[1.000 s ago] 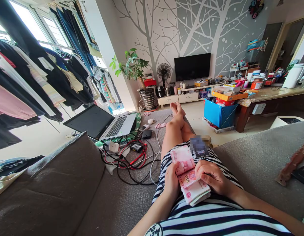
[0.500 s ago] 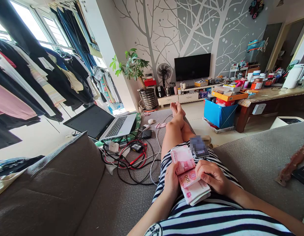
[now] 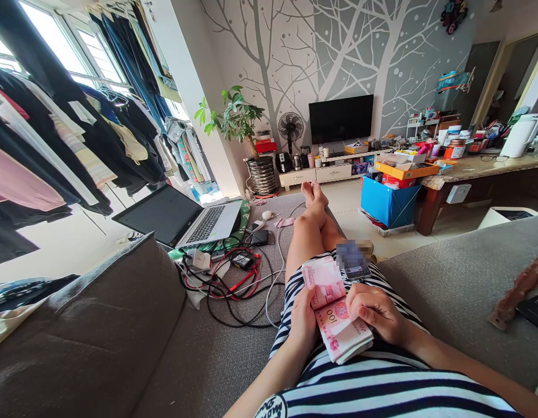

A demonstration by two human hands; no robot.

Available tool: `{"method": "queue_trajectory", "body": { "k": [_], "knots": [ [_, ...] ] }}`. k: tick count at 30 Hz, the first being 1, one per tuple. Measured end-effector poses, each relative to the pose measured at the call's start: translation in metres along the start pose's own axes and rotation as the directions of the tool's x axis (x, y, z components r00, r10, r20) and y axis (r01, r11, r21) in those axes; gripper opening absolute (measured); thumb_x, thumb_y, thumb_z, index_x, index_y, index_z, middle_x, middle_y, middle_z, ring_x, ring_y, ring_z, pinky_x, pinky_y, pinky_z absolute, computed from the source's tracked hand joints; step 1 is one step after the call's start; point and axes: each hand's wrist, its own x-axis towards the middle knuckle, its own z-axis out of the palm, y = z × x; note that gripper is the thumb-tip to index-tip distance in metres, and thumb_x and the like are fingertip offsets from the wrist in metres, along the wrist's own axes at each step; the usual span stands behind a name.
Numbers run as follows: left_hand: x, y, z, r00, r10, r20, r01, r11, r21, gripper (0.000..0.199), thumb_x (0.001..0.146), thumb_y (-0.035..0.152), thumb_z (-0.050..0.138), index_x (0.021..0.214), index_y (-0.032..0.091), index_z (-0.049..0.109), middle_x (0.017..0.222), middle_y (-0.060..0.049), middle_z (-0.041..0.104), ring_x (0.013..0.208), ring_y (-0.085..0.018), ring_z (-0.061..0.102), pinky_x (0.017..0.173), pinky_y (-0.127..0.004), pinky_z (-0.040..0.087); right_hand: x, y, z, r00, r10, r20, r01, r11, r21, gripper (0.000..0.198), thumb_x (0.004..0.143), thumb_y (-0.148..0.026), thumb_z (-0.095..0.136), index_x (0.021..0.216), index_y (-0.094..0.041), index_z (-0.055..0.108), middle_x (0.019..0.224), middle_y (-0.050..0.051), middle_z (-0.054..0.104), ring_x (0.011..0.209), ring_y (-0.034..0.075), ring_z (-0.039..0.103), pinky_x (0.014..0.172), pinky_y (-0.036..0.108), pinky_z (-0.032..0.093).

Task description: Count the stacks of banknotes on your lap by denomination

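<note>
A stack of pink 100 banknotes [image 3: 338, 328] rests on my lap, bent open across its middle so that one part lies toward my knees and the other toward my belly. My left hand [image 3: 304, 319] is closed around the left edge of the stack, its thumb on top. From the right, my right hand [image 3: 375, 310] has its fingers curled over the notes near the fold, pinching at them; its fingertips are partly hidden. Just beyond the notes, a phone [image 3: 356, 270] with a partly blurred screen lies on the striped cloth [image 3: 382, 395] covering my thighs.
Tangled cables [image 3: 234, 284] and an open laptop [image 3: 199, 217] lie on the sofa [image 3: 225, 360] to my left. A dark remote-like object [image 3: 534, 310] is at the far right. Beyond stand a blue storage box [image 3: 386, 203] and a cluttered table [image 3: 477, 165].
The note that stood lifted near the fold now lies flatter on the near part of the stack. My hands stay almost in the same place.
</note>
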Motion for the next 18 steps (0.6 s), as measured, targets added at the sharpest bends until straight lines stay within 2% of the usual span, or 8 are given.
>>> {"method": "queue_trajectory", "body": {
  "k": [4, 9, 11, 13, 15, 18],
  "knots": [
    [-0.002, 0.001, 0.005, 0.993, -0.093, 0.066, 0.098, 0.992, -0.073, 0.021, 0.062, 0.037, 0.071, 0.067, 0.017, 0.068, 0.063, 0.0, 0.065, 0.057, -0.014, 0.054, 0.061, -0.028, 0.045, -0.001, 0.003, 0.001, 1.0, 0.001, -0.011, 0.0, 0.999, 0.035, 0.048, 0.1, -0.048, 0.037, 0.074, -0.018, 0.064, 0.074, 0.005, 0.06, 0.072, 0.018, 0.057, 0.069, 0.031, 0.041],
    [-0.004, 0.005, 0.006, 0.995, -0.081, 0.058, 0.085, 0.994, -0.073, 0.019, 0.062, 0.034, 0.072, 0.062, 0.017, 0.066, 0.059, 0.001, 0.063, 0.053, -0.012, 0.052, 0.057, -0.026, 0.043, -0.002, 0.004, 0.002, 1.0, 0.01, -0.016, -0.01, 1.0, 0.002, 0.042, 0.099, -0.045, 0.043, 0.071, -0.019, 0.061, 0.072, 0.004, 0.058, 0.069, 0.017, 0.055, 0.066, 0.03, 0.04],
    [-0.006, 0.007, 0.007, 0.995, -0.077, 0.064, 0.082, 0.994, -0.074, 0.018, 0.061, 0.033, 0.074, 0.06, 0.016, 0.066, 0.059, 0.001, 0.063, 0.053, -0.012, 0.052, 0.056, -0.025, 0.044, -0.002, 0.007, 0.002, 0.997, 0.034, -0.066, -0.038, 0.998, -0.05, 0.038, 0.096, -0.043, 0.049, 0.069, -0.019, 0.057, 0.069, 0.002, 0.055, 0.067, 0.016, 0.052, 0.064, 0.029, 0.039],
    [-0.007, 0.007, 0.007, 0.99, -0.097, 0.1, 0.107, 0.989, -0.1, 0.018, 0.06, 0.032, 0.075, 0.065, 0.016, 0.069, 0.064, -0.001, 0.067, 0.057, -0.014, 0.057, 0.061, -0.027, 0.047, -0.002, 0.013, 0.003, 0.98, 0.114, -0.163, -0.131, 0.986, -0.101, 0.036, 0.093, -0.043, 0.055, 0.066, -0.019, 0.052, 0.066, 0.0, 0.051, 0.063, 0.015, 0.048, 0.061, 0.027, 0.037],
    [-0.007, 0.006, 0.006, 0.98, -0.127, 0.153, 0.148, 0.98, -0.135, 0.021, 0.06, 0.032, 0.077, 0.073, 0.017, 0.071, 0.073, -0.003, 0.072, 0.063, -0.017, 0.063, 0.067, -0.03, 0.05, -0.002, 0.019, 0.004, 0.937, 0.23, -0.262, -0.266, 0.958, -0.111, 0.035, 0.091, -0.044, 0.058, 0.067, -0.02, 0.05, 0.064, -0.002, 0.047, 0.06, 0.014, 0.043, 0.057, 0.026, 0.034],
    [-0.006, 0.001, 0.004, 0.962, -0.161, 0.221, 0.198, 0.967, -0.157, 0.024, 0.06, 0.03, 0.078, 0.079, 0.016, 0.072, 0.081, -0.005, 0.073, 0.067, -0.018, 0.065, 0.073, -0.033, 0.051, -0.002, 0.025, 0.006, 0.878, 0.358, -0.318, -0.393, 0.918, -0.05, 0.032, 0.091, -0.047, 0.056, 0.074, -0.02, 0.05, 0.066, -0.002, 0.047, 0.06, 0.014, 0.043, 0.056, 0.026, 0.035]
  ]
}}
